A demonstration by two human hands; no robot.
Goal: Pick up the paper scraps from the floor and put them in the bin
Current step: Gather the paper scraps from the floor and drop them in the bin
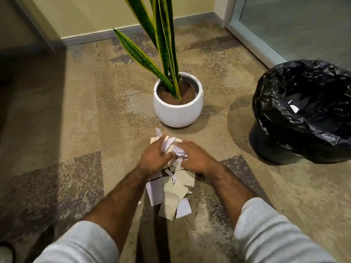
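Note:
A heap of white and beige paper scraps point(171, 192) lies on the carpet in front of me. My left hand point(154, 156) and my right hand point(195, 156) are cupped on either side of the far end of the heap, gripping a crumpled bunch of scraps point(174, 147) between them. More scraps lie flat on the floor below my wrists. The bin point(303, 112), lined with a black plastic bag, stands on the floor to the right, apart from my hands. One white scrap point(294, 108) shows inside it.
A white round pot point(177, 111) with a tall snake plant stands just beyond the scraps. A wall with a grey skirting board runs along the back, and a glass door frame point(252, 40) is at the far right. Patterned carpet spreads to the left.

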